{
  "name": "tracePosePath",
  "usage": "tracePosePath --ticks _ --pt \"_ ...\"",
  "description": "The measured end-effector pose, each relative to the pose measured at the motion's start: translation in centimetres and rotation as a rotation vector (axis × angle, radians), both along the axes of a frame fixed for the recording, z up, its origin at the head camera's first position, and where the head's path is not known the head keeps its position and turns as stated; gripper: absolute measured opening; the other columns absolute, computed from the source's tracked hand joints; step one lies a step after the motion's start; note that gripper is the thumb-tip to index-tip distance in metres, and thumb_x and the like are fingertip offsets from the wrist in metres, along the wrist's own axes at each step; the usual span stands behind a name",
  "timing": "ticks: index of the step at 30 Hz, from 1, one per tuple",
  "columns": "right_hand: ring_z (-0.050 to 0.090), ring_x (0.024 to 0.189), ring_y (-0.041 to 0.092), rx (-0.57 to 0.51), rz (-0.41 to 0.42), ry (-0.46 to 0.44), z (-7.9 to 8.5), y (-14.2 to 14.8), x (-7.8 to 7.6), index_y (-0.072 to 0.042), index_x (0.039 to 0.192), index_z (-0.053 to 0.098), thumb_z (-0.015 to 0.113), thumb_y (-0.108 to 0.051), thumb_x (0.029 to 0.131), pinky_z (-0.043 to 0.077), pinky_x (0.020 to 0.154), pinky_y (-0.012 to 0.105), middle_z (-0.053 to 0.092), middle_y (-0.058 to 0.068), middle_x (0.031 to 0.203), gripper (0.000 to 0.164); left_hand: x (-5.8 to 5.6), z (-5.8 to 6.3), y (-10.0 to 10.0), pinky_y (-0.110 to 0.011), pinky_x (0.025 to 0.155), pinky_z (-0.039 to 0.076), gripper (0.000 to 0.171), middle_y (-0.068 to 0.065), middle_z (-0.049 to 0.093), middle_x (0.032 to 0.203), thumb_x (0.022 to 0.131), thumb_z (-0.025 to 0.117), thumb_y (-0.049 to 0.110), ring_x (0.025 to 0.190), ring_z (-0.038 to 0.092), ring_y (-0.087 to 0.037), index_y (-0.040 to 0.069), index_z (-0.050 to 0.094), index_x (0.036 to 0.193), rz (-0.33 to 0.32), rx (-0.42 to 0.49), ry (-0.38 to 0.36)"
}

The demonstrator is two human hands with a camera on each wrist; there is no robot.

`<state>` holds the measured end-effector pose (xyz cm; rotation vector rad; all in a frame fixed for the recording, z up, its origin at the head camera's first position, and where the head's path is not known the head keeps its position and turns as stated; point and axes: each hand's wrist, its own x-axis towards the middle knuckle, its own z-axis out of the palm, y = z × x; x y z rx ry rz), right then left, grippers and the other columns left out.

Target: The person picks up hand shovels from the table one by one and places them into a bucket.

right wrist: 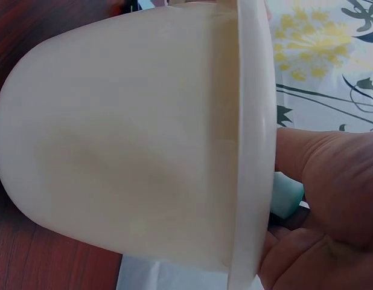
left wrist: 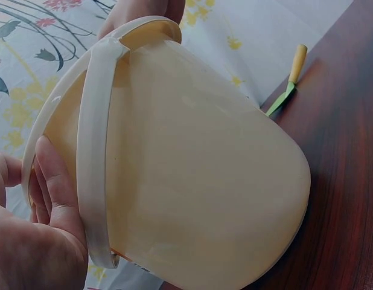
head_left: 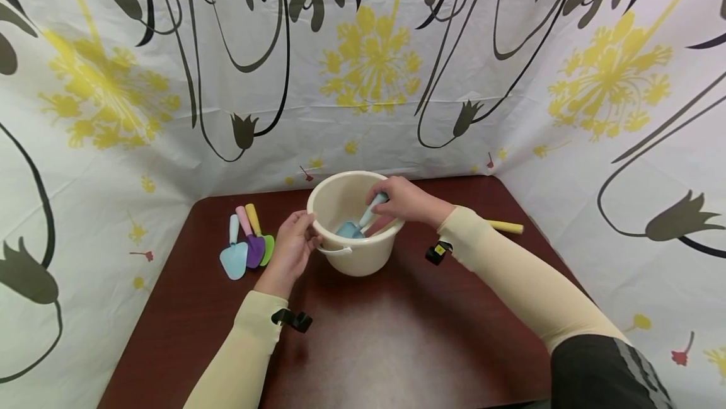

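Note:
A cream plastic bucket (head_left: 363,261) stands upright on the table. My left hand (head_left: 292,242) grips its rim at the left, beside the white carrying handle (left wrist: 93,151). My right hand (head_left: 405,200) reaches over the right side of the rim and holds a toy trowel by its light blue handle (head_left: 372,209). The trowel's blue blade (head_left: 348,230) points down inside the bucket. A pinkish shape lies beside it in there, too unclear to tell. In the right wrist view, the handle's rounded end (right wrist: 287,194) shows between the fingers, and the bucket wall hides the blade.
Left of the bucket lie a light blue trowel (head_left: 234,261), a purple trowel (head_left: 255,251) with pink handle and a green trowel (head_left: 266,251) with yellow handle. Another green trowel (left wrist: 289,87) with yellow handle lies right of the bucket. Patterned sheeting (head_left: 368,138) surrounds the dark table (head_left: 351,346).

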<state>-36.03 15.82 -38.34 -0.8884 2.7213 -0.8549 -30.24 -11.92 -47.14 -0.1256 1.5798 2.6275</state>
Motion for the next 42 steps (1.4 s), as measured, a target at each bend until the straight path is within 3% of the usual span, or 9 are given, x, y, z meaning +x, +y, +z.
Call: tracePosePath --ticks 12,21,31,42 --pt "0.064 0.092 0.018 0.045 0.049 -0.007 -0.5 -1.1 -0.3 -0.005 0.116 0.080 0.077 -0.008 0.101 0.053 0.089 0.035 0.077 0.003 0.105 0.015 0.0 0.0 0.0 -0.020 0.067 0.057 0.012 -0.001 0.061 0.087 0.112 0.059 0.012 0.073 0.062 -0.011 0.003 0.055 0.119 0.007 -0.003 0.012" --pt "0.064 0.088 0.015 0.089 0.064 -0.018 -0.1 -1.7 -0.2 -0.010 0.109 0.081 0.075 -0.007 0.102 0.054 0.085 0.033 0.076 0.003 0.100 0.010 -0.1 -0.1 0.0 -0.020 0.067 0.057 0.009 -0.002 0.061 0.087 0.112 0.061 0.013 0.074 0.062 -0.012 0.006 0.057 0.116 0.005 -0.001 0.015" --pt "0.065 0.090 0.021 0.088 0.125 0.001 -0.4 -1.9 -0.2 -0.005 0.105 0.081 0.079 -0.001 0.094 0.054 0.083 0.030 0.077 0.007 0.099 0.012 0.0 0.0 -0.1 -0.020 0.068 0.057 0.014 -0.002 0.062 0.089 0.113 0.059 0.013 0.074 0.062 -0.012 0.003 0.056 0.120 -0.004 -0.007 0.011" --pt "0.064 0.087 0.015 0.104 0.166 0.032 -0.5 -2.0 0.0 -0.003 0.103 0.081 0.083 -0.001 0.089 0.056 0.081 0.029 0.077 0.002 0.097 0.015 0.0 -0.2 -0.1 -0.020 0.067 0.057 0.012 -0.003 0.061 0.089 0.113 0.060 0.014 0.074 0.061 -0.012 0.004 0.057 0.119 0.001 -0.011 0.012"
